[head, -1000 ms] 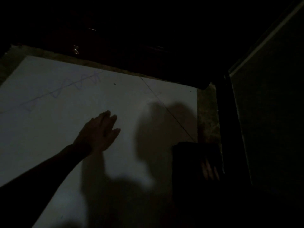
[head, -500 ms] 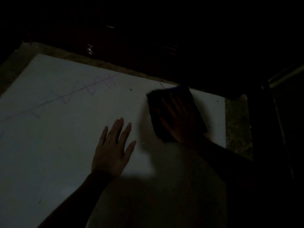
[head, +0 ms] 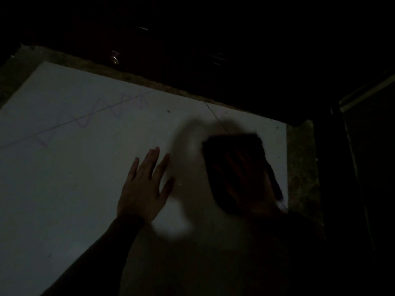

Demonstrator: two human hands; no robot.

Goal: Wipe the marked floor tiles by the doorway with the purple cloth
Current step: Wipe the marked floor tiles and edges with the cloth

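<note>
Purple cloth (head: 233,150) lies at three o'clock on the pale floor tiles (head: 64,189), my right hand (head: 245,180) pressed flat on it, blurred. My left hand (head: 143,189) rests flat, fingers spread, at centre. Zigzag marks (head: 102,112) run at ten o'clock. A dark doorway (head: 213,50) fills twelve o'clock.

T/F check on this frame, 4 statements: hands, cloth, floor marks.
1. The right hand presses flat on the cloth. True.
2. The left hand holds the cloth. False: it lies open, palm down, on the bare tile, apart from the cloth.
3. The zigzag mark is under the cloth. False: it lies uncovered, far to the left of the cloth.
4. A thin joint line runs from the threshold toward the cloth. True.
</note>
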